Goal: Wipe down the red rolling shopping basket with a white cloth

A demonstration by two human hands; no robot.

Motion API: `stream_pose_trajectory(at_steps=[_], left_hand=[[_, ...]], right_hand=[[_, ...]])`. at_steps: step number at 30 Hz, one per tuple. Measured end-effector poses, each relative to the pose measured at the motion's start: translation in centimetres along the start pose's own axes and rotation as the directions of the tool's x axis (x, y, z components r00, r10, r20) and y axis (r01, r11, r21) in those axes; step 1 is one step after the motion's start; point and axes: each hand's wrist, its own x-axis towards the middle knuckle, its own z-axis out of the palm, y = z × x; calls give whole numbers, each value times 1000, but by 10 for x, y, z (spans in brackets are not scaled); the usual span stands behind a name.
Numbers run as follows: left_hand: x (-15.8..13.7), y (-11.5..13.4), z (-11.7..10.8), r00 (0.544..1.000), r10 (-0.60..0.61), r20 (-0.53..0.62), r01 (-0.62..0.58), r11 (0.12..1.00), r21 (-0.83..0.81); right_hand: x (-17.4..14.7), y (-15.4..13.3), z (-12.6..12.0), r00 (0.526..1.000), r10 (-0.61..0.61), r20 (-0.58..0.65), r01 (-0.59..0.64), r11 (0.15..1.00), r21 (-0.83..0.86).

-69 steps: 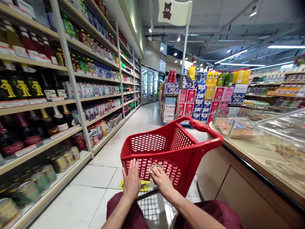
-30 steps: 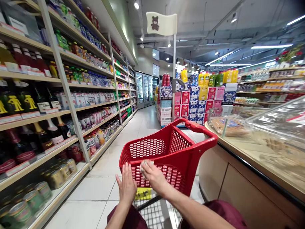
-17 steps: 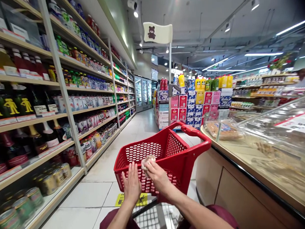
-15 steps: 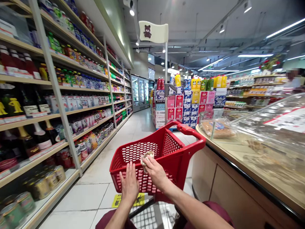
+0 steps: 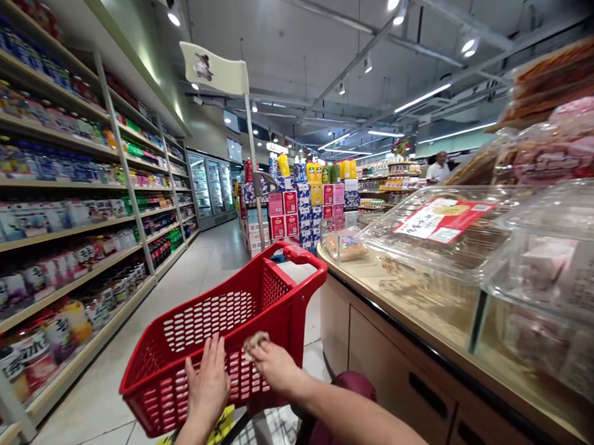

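A red plastic shopping cart (image 5: 278, 319) with perforated sides and a flag pole stands before me. My left hand (image 5: 208, 375) lies flat against its near side wall, fingers stretched out. Gripped in my right hand (image 5: 277, 368) is a crumpled, light-coloured cloth (image 5: 256, 344), pressed to the same wall a little below the rim. The palm side of both hands is hidden. A white flag (image 5: 215, 67) with a bear print tops the pole behind the cart's handle (image 5: 303, 256).
Shelves of bottles and packets (image 5: 78, 215) line the left. At right, a curved wooden counter (image 5: 371, 335) carries clear plastic packs (image 5: 438, 227) of food. Stacked drink boxes (image 5: 307, 210) stand beyond the cart. A person (image 5: 438, 169) is far back on the right.
My view has turned right, so the cart and shelves sit further left and more of the counter shows. The right hand with the cloth has slid down from the rim onto the side wall.
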Motion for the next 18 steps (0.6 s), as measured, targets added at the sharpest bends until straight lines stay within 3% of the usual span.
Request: stream_pose_trajectory(at_steps=[2,6,8,14,18], left_hand=[[0,4,1,999,11,35,-11,1000,-4],[0,14,-4,998,27,51,-26,1000,-13],[0,20,-7,998,44,54,-43,999,-18],[-1,31,-9,994,88,60,-87,996,-30],[5,41,-9,993,112,39,-110,993,-44]], right_hand=[[-6,0,-3,999,-25,38,25,1000,14],[16,18,-31,973,44,-225,-40,999,21],[20,26,-32,952,103,-287,-97,995,36],[-40,17,12,995,49,-90,-44,998,49],[-46,46,-14,962,114,-246,-102,993,62]])
